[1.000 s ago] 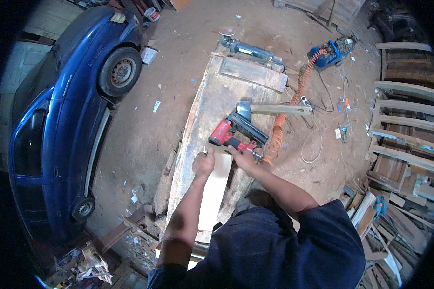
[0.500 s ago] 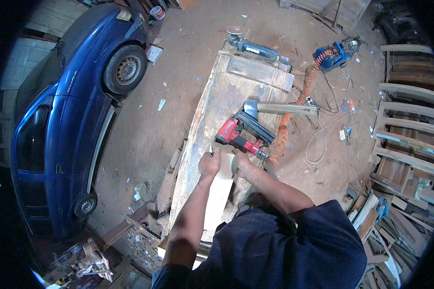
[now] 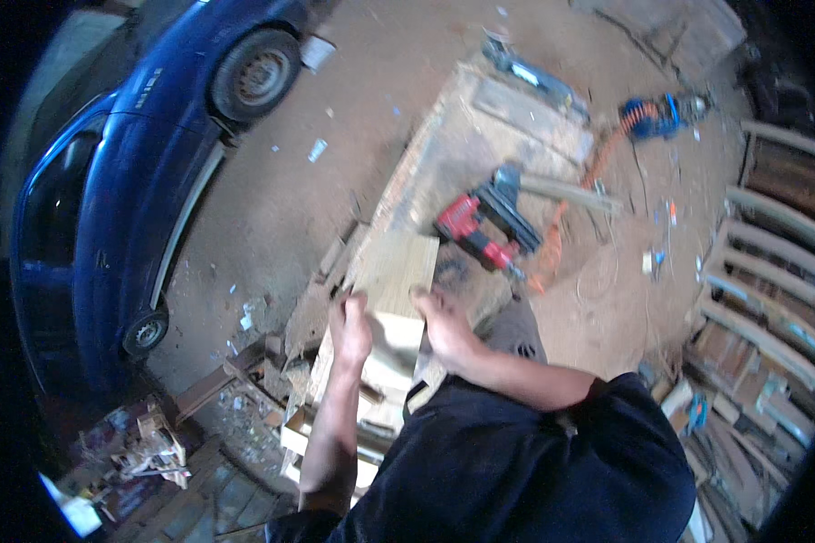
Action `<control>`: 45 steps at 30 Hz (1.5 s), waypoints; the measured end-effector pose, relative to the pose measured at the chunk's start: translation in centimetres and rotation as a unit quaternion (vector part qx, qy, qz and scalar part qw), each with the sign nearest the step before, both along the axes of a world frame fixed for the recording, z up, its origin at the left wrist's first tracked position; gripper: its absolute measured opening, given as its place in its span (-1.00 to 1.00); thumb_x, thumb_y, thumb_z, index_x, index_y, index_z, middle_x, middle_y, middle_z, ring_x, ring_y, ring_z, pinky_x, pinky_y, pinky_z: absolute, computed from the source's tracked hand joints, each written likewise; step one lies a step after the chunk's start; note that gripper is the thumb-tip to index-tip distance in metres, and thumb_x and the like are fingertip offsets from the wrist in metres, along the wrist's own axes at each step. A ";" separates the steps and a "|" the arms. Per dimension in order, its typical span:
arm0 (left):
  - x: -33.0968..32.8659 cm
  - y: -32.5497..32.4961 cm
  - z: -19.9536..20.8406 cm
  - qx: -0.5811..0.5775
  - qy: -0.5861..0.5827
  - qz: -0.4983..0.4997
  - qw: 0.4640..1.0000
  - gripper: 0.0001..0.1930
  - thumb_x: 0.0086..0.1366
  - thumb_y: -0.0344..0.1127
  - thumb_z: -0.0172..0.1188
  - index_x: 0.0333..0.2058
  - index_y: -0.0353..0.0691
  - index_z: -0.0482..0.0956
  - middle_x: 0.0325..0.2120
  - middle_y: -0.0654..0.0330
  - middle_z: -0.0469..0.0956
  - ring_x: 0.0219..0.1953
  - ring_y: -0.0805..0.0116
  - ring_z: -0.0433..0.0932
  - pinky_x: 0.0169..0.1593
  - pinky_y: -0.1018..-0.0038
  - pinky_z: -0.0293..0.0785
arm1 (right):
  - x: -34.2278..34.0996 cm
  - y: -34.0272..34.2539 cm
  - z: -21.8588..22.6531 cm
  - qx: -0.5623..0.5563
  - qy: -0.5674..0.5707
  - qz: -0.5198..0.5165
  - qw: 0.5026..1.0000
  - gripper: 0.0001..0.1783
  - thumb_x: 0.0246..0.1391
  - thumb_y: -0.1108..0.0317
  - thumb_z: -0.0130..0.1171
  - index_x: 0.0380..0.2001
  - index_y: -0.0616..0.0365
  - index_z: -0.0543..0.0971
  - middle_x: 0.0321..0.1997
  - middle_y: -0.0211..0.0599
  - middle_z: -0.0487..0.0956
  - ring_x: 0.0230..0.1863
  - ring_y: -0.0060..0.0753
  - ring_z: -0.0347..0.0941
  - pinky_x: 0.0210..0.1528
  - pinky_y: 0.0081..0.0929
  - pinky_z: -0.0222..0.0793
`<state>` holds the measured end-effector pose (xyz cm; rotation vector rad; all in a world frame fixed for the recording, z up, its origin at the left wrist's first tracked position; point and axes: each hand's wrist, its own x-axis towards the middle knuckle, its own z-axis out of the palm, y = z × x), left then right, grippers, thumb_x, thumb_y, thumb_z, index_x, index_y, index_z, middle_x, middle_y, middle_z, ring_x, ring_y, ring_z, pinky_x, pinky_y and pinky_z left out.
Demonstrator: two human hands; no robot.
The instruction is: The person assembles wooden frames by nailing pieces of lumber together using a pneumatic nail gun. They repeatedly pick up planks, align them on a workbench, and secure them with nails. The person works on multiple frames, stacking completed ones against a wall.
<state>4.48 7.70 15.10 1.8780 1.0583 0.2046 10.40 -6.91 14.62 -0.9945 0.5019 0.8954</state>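
Observation:
Between my two hands is a pale wooden board (image 3: pixel 395 271), its grained upper face lit and a paler face showing below it, nearer my body. My left hand (image 3: pixel 350 328) grips its left edge, the thumb on top. On the right edge my right hand (image 3: pixel 445 335) is closed in the same way. Just beyond the board a red and black nail gun (image 3: pixel 462 222) lies on the worn wooden workbench (image 3: pixel 426 167). A hammer-like tool (image 3: pixel 507 178) with a metal head and thick wooden handle lies behind the nail gun.
An angle grinder (image 3: pixel 539 80) and a flat wooden panel (image 3: pixel 525 118) lie at the bench's far end. An orange coiled hose (image 3: pixel 550 258) runs toward a blue compressor (image 3: pixel 656 118). A blue car (image 3: pixel 122 199) stands left; slatted wooden frames (image 3: pixel 770 244) stand right.
My hands have come nearer my body with the board, and more of its grained face shows beyond them. The bench and tools have shifted in the picture as the view turned.

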 end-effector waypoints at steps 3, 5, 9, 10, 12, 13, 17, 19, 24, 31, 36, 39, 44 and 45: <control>-5.9 1.3 4.3 -0.186 -0.134 -0.027 0.973 -0.46 0.26 -0.10 0.00 -0.03 -0.49 0.60 -0.14 0.06 0.68 -0.09 0.30 0.60 0.02 0.39 0.47 | -2.0 -1.5 4.7 0.087 -0.141 0.147 0.975 -0.60 0.35 0.25 0.21 0.10 0.31 0.48 -0.09 -0.30 0.62 -0.08 -0.51 0.52 -0.06 -0.44 0.47; -12.0 2.6 5.3 -0.275 -0.127 -0.071 0.950 -0.52 0.25 -0.14 -0.01 -0.09 -0.48 0.62 -0.21 0.14 0.66 -0.16 0.40 0.58 -0.07 0.44 0.47 | -3.5 -3.6 7.5 0.137 -0.227 0.257 0.929 -0.52 0.33 0.26 0.27 0.17 0.31 0.43 0.06 -0.28 0.59 0.09 -0.49 0.49 0.18 -0.37 0.40; -17.8 0.9 9.2 -0.187 0.045 -0.114 0.975 -0.60 0.29 -0.15 0.26 -0.03 -0.33 0.62 -0.30 0.27 0.62 -0.25 0.46 0.53 -0.15 0.47 0.44 | -9.2 -4.7 5.8 0.081 -0.288 0.413 0.860 -0.52 0.34 0.14 0.25 0.10 0.31 0.48 -0.04 -0.21 0.64 0.04 -0.40 0.55 0.08 -0.32 0.45; -19.7 0.7 8.5 -0.194 0.055 -0.109 0.973 -0.52 0.33 -0.02 0.31 0.01 -0.32 0.61 -0.25 0.24 0.63 -0.19 0.44 0.53 -0.10 0.45 0.45 | -10.3 -4.6 5.5 0.076 -0.304 0.422 0.851 -0.50 0.33 0.11 0.25 0.09 0.32 0.49 -0.08 -0.18 0.66 0.01 -0.37 0.58 0.05 -0.31 0.47; -20.8 -0.7 8.0 -0.222 -0.020 -0.063 0.973 -0.49 0.41 0.05 0.26 0.07 -0.30 0.56 -0.17 0.23 0.62 -0.11 0.45 0.51 -0.04 0.45 0.45 | -11.5 -4.6 4.6 0.065 -0.350 0.426 0.832 -0.47 0.32 0.04 0.24 0.02 0.36 0.49 -0.20 0.02 0.69 -0.14 -0.15 0.68 -0.07 -0.23 0.52; -21.4 -1.1 7.9 -0.251 -0.037 -0.029 0.967 -0.48 0.43 0.06 0.24 0.09 -0.30 0.55 -0.14 0.23 0.61 -0.09 0.46 0.51 -0.02 0.45 0.45 | -12.5 -4.8 4.0 0.070 -0.360 0.440 0.820 -0.47 0.32 0.04 0.23 0.01 0.36 0.49 -0.20 0.05 0.69 -0.14 -0.09 0.68 -0.07 -0.21 0.53; -22.3 -2.2 7.8 -0.180 -0.058 -0.023 0.982 -0.47 0.49 0.12 0.12 0.03 -0.31 0.54 -0.17 0.28 0.58 -0.13 0.49 0.47 -0.04 0.48 0.43 | -14.4 -6.0 3.6 0.043 -0.383 0.496 0.778 -0.49 0.33 0.04 0.20 -0.04 0.37 0.48 -0.21 0.17 0.68 -0.11 0.14 0.67 -0.05 -0.11 0.54; -21.8 -2.9 8.3 -0.156 -0.020 0.022 0.987 -0.46 0.50 0.17 0.10 -0.02 -0.30 0.55 -0.21 0.30 0.56 -0.17 0.53 0.44 -0.07 0.51 0.40 | -14.8 -6.3 3.6 0.043 -0.409 0.476 0.777 -0.48 0.32 0.03 0.20 -0.04 0.37 0.48 -0.22 0.18 0.68 -0.10 0.17 0.66 -0.04 -0.09 0.53; -19.9 -3.6 8.5 -0.135 0.016 0.109 0.985 -0.39 0.48 0.23 0.09 -0.10 -0.35 0.58 -0.27 0.31 0.54 -0.21 0.52 0.40 -0.10 0.50 0.36 | -15.0 -6.3 3.9 0.037 -0.418 0.482 0.769 -0.51 0.30 0.03 0.22 -0.04 0.31 0.52 -0.21 0.09 0.70 -0.11 0.17 0.66 -0.04 -0.06 0.54; -19.4 -4.0 8.0 -0.106 -0.032 0.137 0.984 -0.48 0.49 0.15 0.10 -0.31 -0.30 0.57 -0.46 0.38 0.44 -0.37 0.57 0.30 -0.28 0.49 0.27 | -12.7 -7.9 7.2 -0.033 -0.622 0.423 0.658 -0.45 0.22 0.04 0.32 0.14 0.15 0.51 -0.35 0.03 0.66 -0.25 -0.06 0.67 -0.30 -0.17 0.56; -19.8 -3.8 7.1 -0.120 -0.071 0.130 0.982 -0.53 0.51 0.07 0.10 -0.38 -0.26 0.55 -0.52 0.44 0.41 -0.42 0.60 0.27 -0.33 0.51 0.24 | -11.1 -6.6 7.9 -0.062 -0.735 0.385 0.555 -0.29 0.19 -0.06 0.33 0.28 0.10 0.45 -0.23 0.00 0.65 -0.29 0.02 0.65 -0.30 -0.16 0.59; -20.1 -4.0 6.8 -0.117 -0.077 0.127 0.982 -0.53 0.50 0.06 0.11 -0.41 -0.25 0.54 -0.54 0.44 0.39 -0.44 0.60 0.26 -0.36 0.48 0.23 | -10.7 -6.5 7.8 -0.063 -0.764 0.364 0.529 -0.34 0.12 -0.03 0.41 0.19 0.10 0.55 -0.19 -0.07 0.67 -0.24 -0.03 0.66 -0.19 -0.20 0.62; -20.0 -4.2 7.4 -0.121 -0.052 0.158 0.979 -0.55 0.50 0.04 0.11 -0.35 -0.28 0.57 -0.50 0.39 0.48 -0.41 0.58 0.35 -0.31 0.48 0.31 | -10.5 -6.1 6.3 -0.035 -0.771 0.361 0.524 -0.33 0.18 -0.14 0.30 0.20 0.09 0.55 -0.24 0.01 0.67 -0.29 0.05 0.66 -0.25 -0.15 0.60; -19.9 -4.3 7.2 -0.134 -0.079 0.148 0.977 -0.57 0.51 0.02 0.10 -0.30 -0.29 0.58 -0.47 0.38 0.49 -0.38 0.57 0.37 -0.28 0.49 0.34 | -10.4 -6.1 6.1 -0.031 -0.772 0.362 0.522 -0.33 0.18 -0.14 0.30 0.19 0.09 0.55 -0.25 0.01 0.67 -0.29 0.06 0.66 -0.25 -0.14 0.60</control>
